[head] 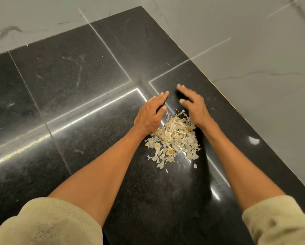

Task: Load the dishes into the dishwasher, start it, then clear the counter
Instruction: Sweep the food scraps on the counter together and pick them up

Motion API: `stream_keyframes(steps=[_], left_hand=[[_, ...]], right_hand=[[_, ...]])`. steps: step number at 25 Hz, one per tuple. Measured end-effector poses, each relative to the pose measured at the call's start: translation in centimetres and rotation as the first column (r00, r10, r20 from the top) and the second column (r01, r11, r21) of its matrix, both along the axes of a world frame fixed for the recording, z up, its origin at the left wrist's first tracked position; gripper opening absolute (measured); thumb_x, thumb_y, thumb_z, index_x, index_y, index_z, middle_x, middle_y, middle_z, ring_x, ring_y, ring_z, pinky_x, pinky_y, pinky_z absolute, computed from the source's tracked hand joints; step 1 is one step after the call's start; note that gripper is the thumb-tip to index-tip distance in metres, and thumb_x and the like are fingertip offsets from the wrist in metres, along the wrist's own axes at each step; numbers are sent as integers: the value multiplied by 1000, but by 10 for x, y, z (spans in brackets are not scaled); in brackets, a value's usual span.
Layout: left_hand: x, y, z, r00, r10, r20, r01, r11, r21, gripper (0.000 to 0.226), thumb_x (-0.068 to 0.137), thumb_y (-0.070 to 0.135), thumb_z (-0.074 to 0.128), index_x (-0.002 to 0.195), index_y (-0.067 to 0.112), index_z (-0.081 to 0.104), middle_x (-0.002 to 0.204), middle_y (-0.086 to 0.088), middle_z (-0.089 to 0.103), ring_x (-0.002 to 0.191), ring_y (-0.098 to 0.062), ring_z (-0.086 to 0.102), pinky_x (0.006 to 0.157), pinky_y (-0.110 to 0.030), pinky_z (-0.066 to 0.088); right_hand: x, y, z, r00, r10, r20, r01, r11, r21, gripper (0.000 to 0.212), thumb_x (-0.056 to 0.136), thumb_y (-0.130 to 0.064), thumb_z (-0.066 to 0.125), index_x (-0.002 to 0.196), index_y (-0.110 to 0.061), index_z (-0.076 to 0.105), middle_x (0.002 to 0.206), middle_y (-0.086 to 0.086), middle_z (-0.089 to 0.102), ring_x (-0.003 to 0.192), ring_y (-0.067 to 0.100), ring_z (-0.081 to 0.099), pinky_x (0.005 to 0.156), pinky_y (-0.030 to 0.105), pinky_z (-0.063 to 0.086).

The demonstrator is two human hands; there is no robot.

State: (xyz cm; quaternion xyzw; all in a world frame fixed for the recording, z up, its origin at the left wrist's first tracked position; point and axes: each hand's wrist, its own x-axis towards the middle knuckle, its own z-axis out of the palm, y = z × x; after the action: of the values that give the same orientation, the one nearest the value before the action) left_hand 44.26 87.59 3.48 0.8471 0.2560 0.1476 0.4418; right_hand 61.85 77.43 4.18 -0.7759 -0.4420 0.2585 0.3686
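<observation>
A polished black speckled stone desk fills the view, its slabs joined by thin pale seams. Bright streaks of reflected light run across its glossy face. Behind and to the right stand pale grey marble-look wall tiles with dark veins, meeting in a corner

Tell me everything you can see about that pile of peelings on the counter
The pile of peelings is a loose heap of pale cream, papery skins, likely garlic, with a few round root ends among them. It lies on the black polished stone counter near the corner by the marble-look wall. Stray flakes trail off its near side. The left hand and right hand flank its far end, fingers extended.
</observation>
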Motion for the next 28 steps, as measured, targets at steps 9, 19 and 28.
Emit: stream_keyframes(steps=[9,19,28], left_hand=[[-3,0,3,1000,-21,10,21,999,-32,59,95,31,34,151,15,39,156,-7,39,146,-16,32,120,-27,17],[-2,1,-19,996,-87,37,88,995,-46,54,96,42,34,147,26,48,150,-3,47,144,-21,39,120,-46,29],[-36,-33,-15,969,-204,138,217,972,-94,46,98,31,40,139,17,56,141,-9,56,137,-16,48,119,-40,32]], right_hand=[[21,-97,12,926,-352,-138,367,925,101,52,84,-18,52,133,-6,63,137,4,62,132,15,54,116,43,38],[-63,-84,-2,947,-315,63,306,945,118,54,90,-23,46,141,-9,56,146,7,54,136,17,44,112,33,33],[-128,-80,-1,970,-240,-30,242,955,174,67,81,-32,40,141,-7,54,145,5,53,133,3,42,113,17,31]])
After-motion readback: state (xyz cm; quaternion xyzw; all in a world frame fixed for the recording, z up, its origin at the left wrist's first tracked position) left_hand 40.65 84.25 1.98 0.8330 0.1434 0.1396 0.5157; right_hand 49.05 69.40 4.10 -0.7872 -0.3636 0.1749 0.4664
